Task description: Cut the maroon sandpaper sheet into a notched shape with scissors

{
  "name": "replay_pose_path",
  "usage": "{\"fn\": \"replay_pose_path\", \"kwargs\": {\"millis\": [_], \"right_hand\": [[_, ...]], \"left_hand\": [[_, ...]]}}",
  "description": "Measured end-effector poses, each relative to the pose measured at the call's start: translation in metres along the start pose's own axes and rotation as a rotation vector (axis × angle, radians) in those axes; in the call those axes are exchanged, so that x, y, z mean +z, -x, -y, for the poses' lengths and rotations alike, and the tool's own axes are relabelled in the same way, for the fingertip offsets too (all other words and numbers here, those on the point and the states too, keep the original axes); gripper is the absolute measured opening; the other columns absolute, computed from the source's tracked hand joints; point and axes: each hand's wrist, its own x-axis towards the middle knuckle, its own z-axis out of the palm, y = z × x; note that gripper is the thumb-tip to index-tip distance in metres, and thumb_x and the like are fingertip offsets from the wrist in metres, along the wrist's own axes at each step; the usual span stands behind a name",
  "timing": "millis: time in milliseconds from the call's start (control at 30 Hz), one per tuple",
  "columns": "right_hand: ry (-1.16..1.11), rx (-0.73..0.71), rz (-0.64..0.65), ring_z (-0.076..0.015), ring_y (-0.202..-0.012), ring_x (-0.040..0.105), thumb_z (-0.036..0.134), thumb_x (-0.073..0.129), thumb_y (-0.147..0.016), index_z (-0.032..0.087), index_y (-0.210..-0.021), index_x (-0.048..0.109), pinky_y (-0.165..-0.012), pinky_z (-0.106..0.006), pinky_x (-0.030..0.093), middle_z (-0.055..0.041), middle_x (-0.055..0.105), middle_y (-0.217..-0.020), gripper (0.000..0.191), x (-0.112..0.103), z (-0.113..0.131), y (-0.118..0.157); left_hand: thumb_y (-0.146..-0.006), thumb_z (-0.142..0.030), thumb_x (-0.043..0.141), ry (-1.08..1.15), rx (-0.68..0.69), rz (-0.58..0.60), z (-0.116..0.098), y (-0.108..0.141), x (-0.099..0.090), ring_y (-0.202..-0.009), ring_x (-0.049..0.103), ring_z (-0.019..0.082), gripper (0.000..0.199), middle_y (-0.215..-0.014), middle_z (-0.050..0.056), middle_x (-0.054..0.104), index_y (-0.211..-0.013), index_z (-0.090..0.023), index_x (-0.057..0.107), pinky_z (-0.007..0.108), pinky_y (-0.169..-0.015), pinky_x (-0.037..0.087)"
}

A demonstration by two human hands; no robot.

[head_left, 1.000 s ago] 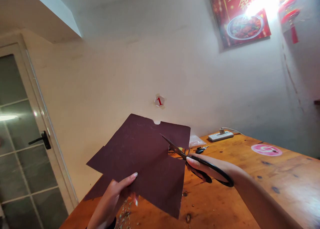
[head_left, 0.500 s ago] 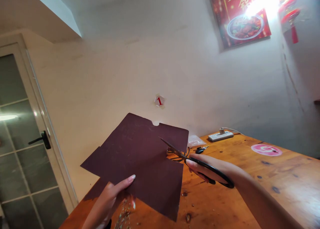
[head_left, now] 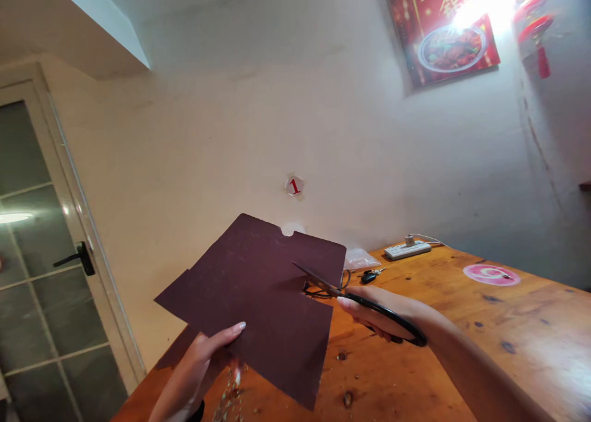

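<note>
One dark card (head_left: 258, 286) and one pair of scissors (head_left: 332, 288), above one table (head_left: 443, 314).
Our left hand (head_left: 207, 354) pinches the card's lower edge; our right hand (head_left: 392, 302), nearer its notched side, grips the scissors' handles. The blades point up-left in front of the card; whether they touch, we cannot tell.

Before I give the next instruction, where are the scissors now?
The scissors are right of centre in the head view, held in the right hand and pointing left over the dark sheet.
</note>
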Motion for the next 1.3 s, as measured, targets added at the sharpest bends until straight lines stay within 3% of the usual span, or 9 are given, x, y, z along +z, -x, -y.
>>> {"fn": "replay_pose_path", "kwargs": {"millis": [133,467,633,833,967,1067,1200,1300], "right_hand": [[0.065,0.024,0.005,-0.0072,-0.039,0.036,0.064,0.047,-0.083,0.021,-0.069,0.043,-0.030,-0.019,0.030,0.0048,0.040,-0.057,0.046,0.003,-0.004,-0.005],[0.068,0.042,-0.033,-0.0092,-0.043,0.039,0.063,0.053,-0.079,0.020,-0.068,0.048,-0.034,-0.020,0.031,0.0031,0.043,-0.059,0.045,0.002,-0.002,-0.007],[0.094,0.026,-0.025,-0.0092,-0.042,0.038,0.062,0.050,-0.082,0.021,-0.067,0.044,-0.034,-0.022,0.033,0.0033,0.042,-0.059,0.044,0.002,-0.005,-0.009],[0.045,-0.105,-0.036,-0.0112,-0.045,0.042,0.060,0.051,-0.082,0.020,-0.083,0.058,-0.037,-0.022,0.035,0.0031,0.045,-0.059,0.040,-0.001,-0.003,-0.010],[0.077,-0.084,-0.063,-0.0117,-0.046,0.040,0.062,0.052,-0.080,0.021,-0.066,0.047,-0.039,-0.023,0.031,0.0018,0.045,-0.056,0.044,-0.004,-0.001,-0.007],[0.029,-0.071,-0.066,-0.0105,-0.046,0.039,0.062,0.051,-0.081,0.021,-0.065,0.043,-0.039,-0.023,0.030,0.0022,0.044,-0.057,0.044,-0.003,0.001,-0.005],[-0.107,-0.183,-0.252,-0.0095,-0.048,0.039,0.058,0.051,-0.084,0.021,-0.071,0.042,-0.043,-0.022,0.033,0.0050,0.043,-0.058,0.040,0.004,0.002,-0.011],[-0.156,-0.316,-0.468,-0.0120,-0.053,0.047,0.055,0.057,-0.083,0.020,-0.075,0.048,-0.049,-0.024,0.040,0.0027,0.050,-0.063,0.037,0.010,-0.002,-0.020]], "left_hand": [[-0.048,-0.033,0.081,0.064,-0.109,-0.003,0.005,-0.004,0.000,-0.039,0.049,0.012,0.026,-0.041,-0.001,0.053,-0.039,-0.019,0.061,0.025,-0.043,0.043],[-0.061,-0.034,0.078,0.094,-0.134,0.110,0.019,-0.014,-0.009,-0.040,0.050,0.013,0.027,-0.042,0.001,0.057,-0.044,-0.018,0.064,0.025,-0.045,0.042],[-0.064,-0.033,0.076,0.076,-0.131,0.131,0.018,-0.015,-0.004,-0.043,0.053,0.013,0.027,-0.043,0.003,0.059,-0.044,-0.017,0.065,0.025,-0.050,0.044],[-0.049,-0.032,0.082,0.145,-0.098,0.030,0.007,-0.008,0.010,-0.039,0.049,0.012,0.022,-0.041,-0.001,0.055,-0.046,-0.017,0.066,0.025,-0.042,0.041],[-0.054,-0.031,0.079,0.138,-0.033,0.002,0.008,-0.011,0.008,-0.042,0.052,0.012,0.021,-0.042,0.001,0.057,-0.047,-0.016,0.067,0.023,-0.046,0.043],[-0.052,-0.033,0.079,0.184,0.009,-0.071,0.010,-0.016,0.005,-0.042,0.051,0.012,0.022,-0.040,0.001,0.056,-0.048,-0.015,0.067,0.024,-0.046,0.043],[-0.053,-0.037,0.079,0.217,0.050,-0.084,0.015,-0.020,0.005,-0.040,0.049,0.012,0.029,-0.039,0.001,0.054,-0.042,-0.017,0.061,0.025,-0.044,0.043],[-0.048,-0.028,0.081,0.132,0.206,-0.107,0.024,-0.019,0.012,-0.044,0.053,0.014,0.019,-0.042,-0.001,0.058,-0.061,-0.018,0.071,0.027,-0.049,0.046]]}}
